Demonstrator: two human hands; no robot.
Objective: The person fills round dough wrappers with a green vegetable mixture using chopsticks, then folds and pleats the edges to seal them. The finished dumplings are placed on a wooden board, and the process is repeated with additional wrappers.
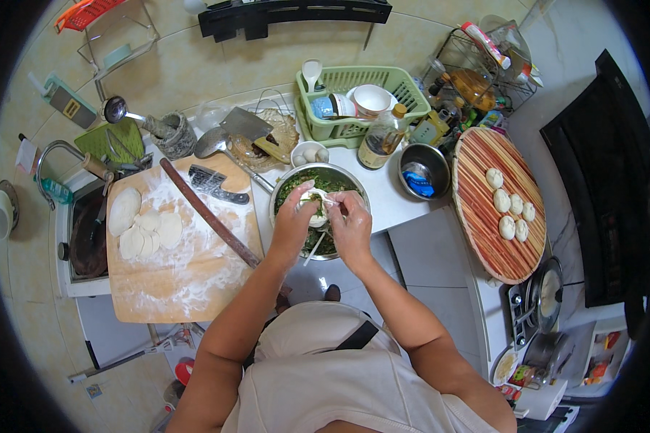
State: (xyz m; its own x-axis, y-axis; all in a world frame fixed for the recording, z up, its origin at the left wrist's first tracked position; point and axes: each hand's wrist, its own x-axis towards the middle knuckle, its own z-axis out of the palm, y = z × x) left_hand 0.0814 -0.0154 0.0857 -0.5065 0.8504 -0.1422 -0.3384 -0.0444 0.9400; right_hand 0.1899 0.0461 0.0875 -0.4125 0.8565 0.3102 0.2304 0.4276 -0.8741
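Over a metal bowl of chopped green filling (pixel 323 250), my left hand (pixel 294 219) and my right hand (pixel 351 224) hold one dough wrapper (pixel 315 221) with green filling inside. The fingers of my right hand pinch the wrapper's edge; my left hand supports its other side. A thin light stick (pixel 314 249) leans in the bowl below the wrapper. On the floured wooden board (pixel 195 297) at the left lie a lump of dough (pixel 124 212), several flat dough rounds (pixel 170 230), a rolling pin (pixel 208 212) and a cleaver (pixel 216 185). Several shaped buns (pixel 501 201) rest on a round woven tray (pixel 476 238) at the right.
Behind the bowl stand a small bowl of eggs (pixel 309 153), a sauce bottle (pixel 380 138), a green dish basket (pixel 336 130) and a metal pot (pixel 424 171). A ladle (pixel 214 145) lies with its handle reaching the bowl. A sink (pixel 81 273) is at the far left, a stove (pixel 519 319) at the lower right.
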